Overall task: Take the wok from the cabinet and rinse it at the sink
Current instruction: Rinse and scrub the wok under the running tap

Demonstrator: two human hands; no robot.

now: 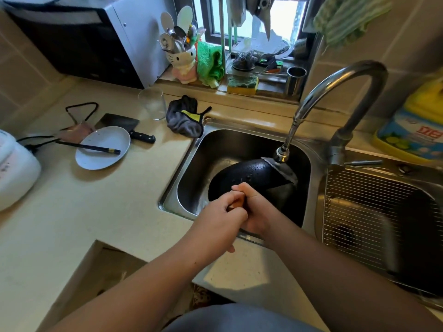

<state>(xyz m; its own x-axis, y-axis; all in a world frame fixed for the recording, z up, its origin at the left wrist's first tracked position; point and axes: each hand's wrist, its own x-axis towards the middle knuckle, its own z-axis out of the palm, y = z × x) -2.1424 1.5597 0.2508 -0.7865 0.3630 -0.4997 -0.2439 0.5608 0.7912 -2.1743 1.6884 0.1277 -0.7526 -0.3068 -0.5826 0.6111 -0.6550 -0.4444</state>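
Wok (249, 178), black, wet and tilted inside the sink (191, 164) under the faucet head (281, 154), looks heavy, rigid and slippery, so left hand (220, 221) and right hand (256, 212) both wrap its wooden handle (236, 203), the sensible hold.

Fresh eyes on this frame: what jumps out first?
Both hands, left hand and right hand, clasp the handle of a black wok tilted in the left sink, its wet underside facing up beneath the curved faucet. On the counter to the left sits a white plate with chopsticks across it, a cleaver just behind.
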